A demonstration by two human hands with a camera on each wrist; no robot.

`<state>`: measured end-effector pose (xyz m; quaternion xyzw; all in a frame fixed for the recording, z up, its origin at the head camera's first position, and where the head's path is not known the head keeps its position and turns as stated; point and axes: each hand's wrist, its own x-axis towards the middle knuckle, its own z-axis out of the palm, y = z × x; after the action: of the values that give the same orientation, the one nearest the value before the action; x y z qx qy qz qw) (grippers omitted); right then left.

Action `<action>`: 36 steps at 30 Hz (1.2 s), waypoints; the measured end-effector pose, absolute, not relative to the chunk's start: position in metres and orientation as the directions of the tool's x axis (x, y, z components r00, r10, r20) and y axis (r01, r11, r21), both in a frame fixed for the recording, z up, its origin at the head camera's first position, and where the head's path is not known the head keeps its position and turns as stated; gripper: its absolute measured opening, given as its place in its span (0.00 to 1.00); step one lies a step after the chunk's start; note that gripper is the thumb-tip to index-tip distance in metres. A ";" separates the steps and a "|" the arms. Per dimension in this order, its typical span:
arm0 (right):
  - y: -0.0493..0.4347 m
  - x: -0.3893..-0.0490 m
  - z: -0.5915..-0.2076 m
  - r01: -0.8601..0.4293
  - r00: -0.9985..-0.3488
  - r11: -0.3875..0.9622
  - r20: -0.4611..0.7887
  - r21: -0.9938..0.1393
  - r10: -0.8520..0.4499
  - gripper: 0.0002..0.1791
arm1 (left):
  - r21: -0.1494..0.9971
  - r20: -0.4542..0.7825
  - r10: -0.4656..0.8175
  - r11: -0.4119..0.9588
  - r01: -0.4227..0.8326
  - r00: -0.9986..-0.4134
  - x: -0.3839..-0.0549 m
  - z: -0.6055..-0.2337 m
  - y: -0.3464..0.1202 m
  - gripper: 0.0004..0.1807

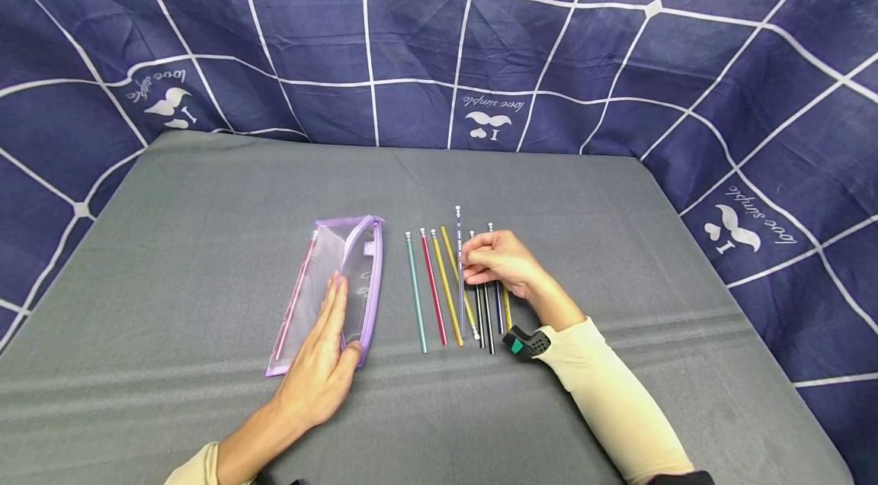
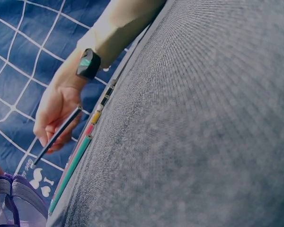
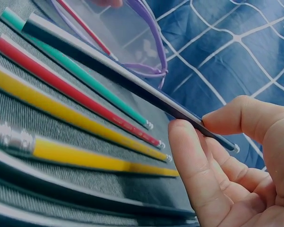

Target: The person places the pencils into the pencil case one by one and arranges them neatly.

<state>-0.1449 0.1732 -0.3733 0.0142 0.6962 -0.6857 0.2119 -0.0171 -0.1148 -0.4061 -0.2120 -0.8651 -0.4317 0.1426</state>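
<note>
Dark blue pencil (image 3: 109, 71), silver ferrule at one end: I judge it light and stiff, probably wood-bodied. The smooth, glossy barrel likely slides or pivots a little under a loose pinch; a hard bend or a drop might crack it. Best hold: a thumb-and-finger pinch near mid-length, slightly toward the ferrule.

Right hand (image 1: 504, 262): thumb and index fingertips closed on the barrel in about that place, other fingers bent behind. The pencil is raised above the worktop (image 1: 549, 195), ferrule toward the far edge, blunt end toward the near edge.

Left hand (image 1: 320, 368): fingers straight and together, laid on the purple mesh pouch (image 1: 375, 279), thumb spread toward the near end of its mouth; nothing lifted. The pouch lies left of the worktop's middle, a red pencil (image 1: 296, 298) along its left side. I expect the mesh to be soft and limp, better steadied by the firmer zip border than by the panel.

Position: the held pencil is between my hands, at my right fingertips and well apart from the left hand. Between it and the pouch lie a teal pencil (image 1: 417, 294), a second red pencil (image 1: 434, 290) and a yellow pencil (image 1: 449, 294).
</note>
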 end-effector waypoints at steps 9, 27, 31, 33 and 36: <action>0.164 -0.144 -0.373 0.313 -0.897 0.059 -0.315 -0.948 -0.309 0.08 | 0.688 0.429 0.243 0.537 0.489 -0.870 -0.017 -0.406 -0.115 0.47; 0.149 -0.143 -0.371 0.337 -0.881 0.052 -0.334 -0.940 -0.336 0.07 | 0.685 0.428 0.245 0.539 0.489 -0.870 -0.017 -0.406 -0.115 0.48; 0.144 -0.143 -0.370 0.343 -0.878 0.055 -0.341 -0.938 -0.336 0.07 | 0.687 0.426 0.243 0.539 0.487 -0.871 -0.017 -0.406 -0.115 0.48; 0.142 -0.143 -0.369 0.347 -0.875 0.054 -0.344 -0.936 -0.340 0.08 | 0.687 0.428 0.242 0.539 0.488 -0.871 -0.017 -0.406 -0.115 0.48; 0.139 -0.143 -0.369 0.350 -0.871 0.050 -0.344 -0.936 -0.350 0.07 | 0.686 0.433 0.245 0.535 0.493 -0.867 -0.017 -0.406 -0.115 0.48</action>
<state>-0.1435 0.1388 -0.3689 -0.0001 0.6787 -0.6892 0.2537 -0.0171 -0.1148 -0.4062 -0.2137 -0.8642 -0.4322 0.1436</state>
